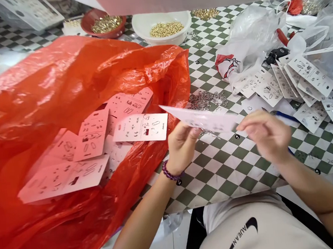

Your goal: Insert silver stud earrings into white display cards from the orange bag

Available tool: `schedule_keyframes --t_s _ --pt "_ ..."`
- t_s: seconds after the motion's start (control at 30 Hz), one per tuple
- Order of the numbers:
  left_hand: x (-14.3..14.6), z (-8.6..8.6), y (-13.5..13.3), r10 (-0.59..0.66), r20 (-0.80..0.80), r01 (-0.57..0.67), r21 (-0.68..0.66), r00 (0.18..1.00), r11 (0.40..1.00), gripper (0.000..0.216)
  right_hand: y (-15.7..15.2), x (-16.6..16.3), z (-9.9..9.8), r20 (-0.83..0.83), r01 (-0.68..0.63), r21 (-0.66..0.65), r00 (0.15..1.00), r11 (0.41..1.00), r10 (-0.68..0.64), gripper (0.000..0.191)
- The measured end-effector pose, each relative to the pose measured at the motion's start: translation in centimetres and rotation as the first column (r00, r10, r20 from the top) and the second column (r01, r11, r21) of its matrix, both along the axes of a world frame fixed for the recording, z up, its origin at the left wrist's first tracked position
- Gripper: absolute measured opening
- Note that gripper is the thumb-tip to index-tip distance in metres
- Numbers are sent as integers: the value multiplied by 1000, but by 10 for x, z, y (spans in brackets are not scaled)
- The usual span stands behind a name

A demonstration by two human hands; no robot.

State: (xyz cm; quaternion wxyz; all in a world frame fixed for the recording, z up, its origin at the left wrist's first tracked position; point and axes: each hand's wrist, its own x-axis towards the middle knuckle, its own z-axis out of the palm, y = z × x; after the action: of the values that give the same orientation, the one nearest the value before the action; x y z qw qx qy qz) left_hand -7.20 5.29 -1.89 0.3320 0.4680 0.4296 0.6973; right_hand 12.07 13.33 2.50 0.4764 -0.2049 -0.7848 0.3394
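My left hand (183, 146), with a purple bead bracelet at the wrist, grips a white earring card (207, 119) between thumb and fingers. The card is tilted nearly edge-on and blurred, with small dark pieces along its face. At its right end is my right hand (267, 133), fingers pinched together and slightly smeared. Whether they touch the card's edge or hold a small piece cannot be made out. Left of my left hand, another earring card (143, 127) lies at the mouth of a red plastic bag (96, 76). Several more cards (92, 136) lie inside the bag.
Loose silver pieces (207, 99) lie on the checkered tabletop (219, 178) behind the held card. More earring cards (307, 82) are piled right, beside clear plastic bags (257, 24) and a blue pen (283, 115). A white bowl (163, 39) and a red-brown bowl (121, 30) hold gold pieces.
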Motion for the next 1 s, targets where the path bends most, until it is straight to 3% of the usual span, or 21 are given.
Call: schedule_keyframes --t_s 0.1,0.17,0.23,0.4,0.57,1.0 --pt "-6 7 5 33 294 -17 -58 955 998 14 29 8 15 52 61 -180 997 982 -53 13" --pt "-11 13 6 62 413 -15 -116 909 993 19 45 7 22 194 81 -279 981 957 -26 12" --pt "-15 18 6 89 483 -14 -157 871 987 21 53 -1 22 360 66 -296 932 953 48 11" --pt "-17 26 5 91 580 44 -215 810 976 18 58 -36 -8 569 -76 -1 820 997 63 15" --pt "-17 29 5 26 603 143 -232 797 962 19 70 -57 -35 758 -285 224 652 932 17 19" --pt "-21 28 6 98 647 165 -333 756 929 15 74 -60 -36 779 -258 365 610 895 -142 30"
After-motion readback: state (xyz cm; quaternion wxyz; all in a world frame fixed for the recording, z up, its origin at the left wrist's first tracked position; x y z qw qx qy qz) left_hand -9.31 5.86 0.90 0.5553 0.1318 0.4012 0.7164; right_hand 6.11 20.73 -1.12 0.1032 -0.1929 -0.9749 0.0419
